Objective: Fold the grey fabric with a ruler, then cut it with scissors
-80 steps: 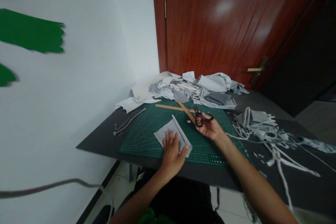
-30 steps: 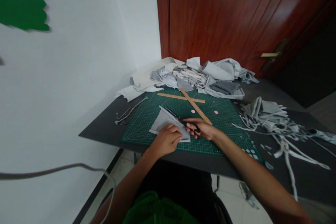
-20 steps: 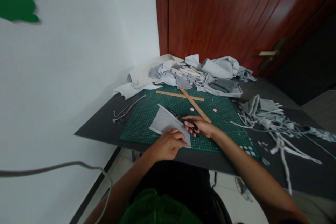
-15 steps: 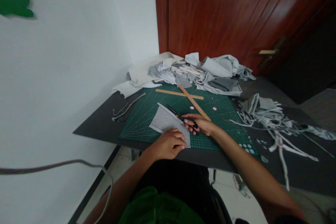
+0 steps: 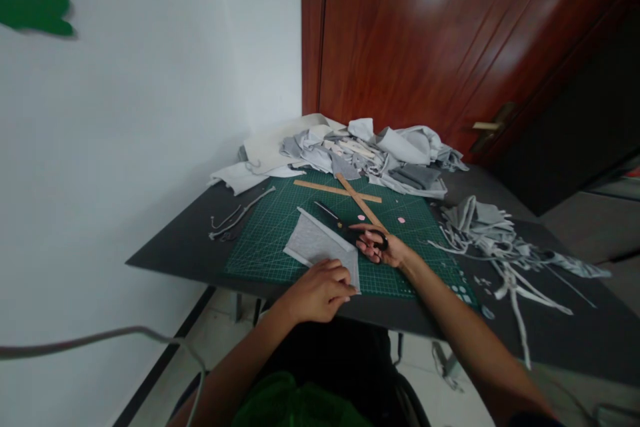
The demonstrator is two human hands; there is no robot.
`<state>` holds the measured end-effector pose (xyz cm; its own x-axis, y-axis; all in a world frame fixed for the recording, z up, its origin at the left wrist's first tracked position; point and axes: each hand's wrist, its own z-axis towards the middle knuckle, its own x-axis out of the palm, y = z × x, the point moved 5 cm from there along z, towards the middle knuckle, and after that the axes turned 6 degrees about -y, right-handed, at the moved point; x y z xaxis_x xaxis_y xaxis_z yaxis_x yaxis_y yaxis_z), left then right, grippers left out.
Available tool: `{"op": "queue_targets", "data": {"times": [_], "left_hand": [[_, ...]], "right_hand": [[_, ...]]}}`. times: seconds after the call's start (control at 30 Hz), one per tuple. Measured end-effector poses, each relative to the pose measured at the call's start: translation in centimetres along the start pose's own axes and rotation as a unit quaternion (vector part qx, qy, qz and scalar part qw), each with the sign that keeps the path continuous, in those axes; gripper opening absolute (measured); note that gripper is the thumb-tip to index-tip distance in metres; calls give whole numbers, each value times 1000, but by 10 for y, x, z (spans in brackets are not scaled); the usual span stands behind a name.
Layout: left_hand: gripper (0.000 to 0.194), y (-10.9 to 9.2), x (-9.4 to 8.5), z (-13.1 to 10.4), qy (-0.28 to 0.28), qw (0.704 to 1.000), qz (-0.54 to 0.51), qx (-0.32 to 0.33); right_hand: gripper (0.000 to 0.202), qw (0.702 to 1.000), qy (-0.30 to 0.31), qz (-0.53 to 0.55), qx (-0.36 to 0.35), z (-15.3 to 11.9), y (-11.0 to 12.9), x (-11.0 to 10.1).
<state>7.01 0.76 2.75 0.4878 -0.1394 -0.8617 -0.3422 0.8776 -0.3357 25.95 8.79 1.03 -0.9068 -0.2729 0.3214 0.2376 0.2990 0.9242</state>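
Observation:
A light grey fabric piece with folded-looking edges lies on the green cutting mat. At its near right corner my left hand is closed, thumb and finger pinching the cloth's edge. My right hand grips a pair of black-handled scissors, fingers through and around the handles. The blades point to the far left, just beyond the fabric's upper right edge, and look closed. Part of the fabric's near side is hidden under my left hand.
Two crossed wooden rulers lie beyond the scissors, near small pink pieces. A heap of grey and white cloth fills the table's back. Cloth strips lie right, cords left. A cable hangs at the lower left.
The scissors have moved off the fabric's right edge to the mat beside it, in my right hand. My left hand stays at the fabric's near corner. The camera view has shifted slightly.

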Motion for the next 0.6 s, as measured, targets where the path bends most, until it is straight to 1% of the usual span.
{"op": "queue_targets", "data": {"times": [0.07,0.13,0.23,0.33,0.43,0.47,0.53,0.6], "left_hand": [[21,0,-1,1,-6,1000,-13,5],[17,1,-1,2,-8,999,-33,14],[14,2,0,3,-11,998,-63,24],[14,2,1,3,-12,997,-66,36],[20,2,3,1,-12,998,-44,44],[22,2,4,1,-13,998,-40,43],[27,3,5,0,-13,998,-42,42],[30,3,5,1,-15,997,-54,44]], "right_hand": [[67,999,-21,19,-33,-8,3,1],[71,997,-42,34,-60,-21,4,4],[75,992,-73,58,-87,-55,-5,9],[72,982,-118,109,-97,-104,-29,9],[68,977,-148,127,-81,-156,-64,15],[67,977,-153,128,-81,-172,-75,20],[65,968,-191,126,-107,-201,-92,30],[65,964,-215,117,-103,-223,-106,47]]}}
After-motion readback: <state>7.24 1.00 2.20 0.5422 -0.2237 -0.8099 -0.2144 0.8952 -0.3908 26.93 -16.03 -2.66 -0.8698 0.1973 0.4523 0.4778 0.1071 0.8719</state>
